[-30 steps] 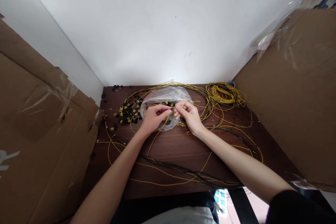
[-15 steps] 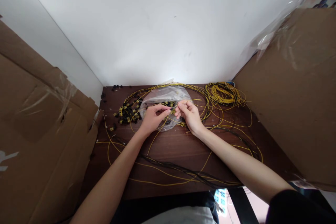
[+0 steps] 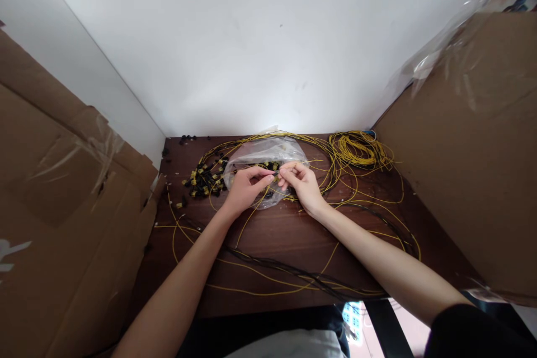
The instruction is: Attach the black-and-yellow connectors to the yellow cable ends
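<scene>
Head view: small dark piece (image 3: 276, 173), long axis roughly left-to-right.

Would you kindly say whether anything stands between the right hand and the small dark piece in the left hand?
Nothing visible does: the right hand appears to meet the small dark piece in the left hand; the plastic bag lies beneath, not between.

A plain black sleeve (image 3: 470, 331) ends near the right elbow, pale cloth (image 3: 289, 345) shows at the body, and the left hand (image 3: 247, 187) and right hand (image 3: 305, 185) are bare.
</scene>
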Available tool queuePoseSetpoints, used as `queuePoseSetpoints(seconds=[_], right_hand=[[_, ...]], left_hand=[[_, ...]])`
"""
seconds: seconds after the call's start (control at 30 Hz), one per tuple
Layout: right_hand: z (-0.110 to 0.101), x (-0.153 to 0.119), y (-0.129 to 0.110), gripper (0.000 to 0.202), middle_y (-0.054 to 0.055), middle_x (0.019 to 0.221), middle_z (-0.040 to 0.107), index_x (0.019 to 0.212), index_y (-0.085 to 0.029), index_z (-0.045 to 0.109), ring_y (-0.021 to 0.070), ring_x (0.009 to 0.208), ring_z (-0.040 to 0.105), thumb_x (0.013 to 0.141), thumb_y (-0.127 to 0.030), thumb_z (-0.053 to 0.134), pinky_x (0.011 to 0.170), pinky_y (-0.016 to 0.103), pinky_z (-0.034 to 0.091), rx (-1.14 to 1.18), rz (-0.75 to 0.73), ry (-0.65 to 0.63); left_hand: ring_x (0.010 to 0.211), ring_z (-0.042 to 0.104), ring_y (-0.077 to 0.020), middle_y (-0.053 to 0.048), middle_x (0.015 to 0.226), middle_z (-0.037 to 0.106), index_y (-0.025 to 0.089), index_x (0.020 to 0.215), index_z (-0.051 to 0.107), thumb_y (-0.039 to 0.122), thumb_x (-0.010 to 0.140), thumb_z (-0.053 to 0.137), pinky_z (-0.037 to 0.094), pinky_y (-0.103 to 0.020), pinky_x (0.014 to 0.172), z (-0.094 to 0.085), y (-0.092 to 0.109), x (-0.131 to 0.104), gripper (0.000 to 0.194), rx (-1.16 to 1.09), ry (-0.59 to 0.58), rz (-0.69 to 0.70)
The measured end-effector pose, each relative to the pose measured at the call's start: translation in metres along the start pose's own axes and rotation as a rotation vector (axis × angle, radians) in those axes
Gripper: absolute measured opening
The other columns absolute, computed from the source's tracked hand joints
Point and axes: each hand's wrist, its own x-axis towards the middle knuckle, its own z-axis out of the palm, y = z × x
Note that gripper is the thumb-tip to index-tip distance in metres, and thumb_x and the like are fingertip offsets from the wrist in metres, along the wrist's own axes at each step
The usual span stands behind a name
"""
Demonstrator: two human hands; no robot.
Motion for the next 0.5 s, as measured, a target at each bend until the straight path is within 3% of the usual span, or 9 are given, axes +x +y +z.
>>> queuePoseSetpoints(seconds=[0.27,0.5], right_hand=[[-0.0008,0.0009,0.0016,0.025,-0.004,0.062,0.059,0.079,-0.017,0.057,0.0088,0.051,0.058,0.070,-0.036,0.070,0.045,0.020,0.047,0.085,-0.006,0.050],[0.0015,-0.0013,-0.0028,0.023,-0.002,0.060,0.061,0.077,-0.015,0.062,0.0075,0.049,0.056,0.068,-0.033,0.073,0.047,0.020,0.047,-0.048,-0.002,0.010]], left_hand=[[0.072,0.061,-0.0152,-0.007,0.082,0.071,0.011,0.085,0.071,0.028,0.075,0.063,0.047,-0.026,0.068,0.0003,0.0003,-0.0001,0.021,0.004,-0.009,0.000],[0.069,0.060,-0.0147,-0.006,0.080,0.070,0.011,0.084,0.071,0.028,0.074,0.063,0.047,-0.025,0.065,0.0005,0.0006,-0.0006,0.021,-0.019,-0.003,-0.003]])
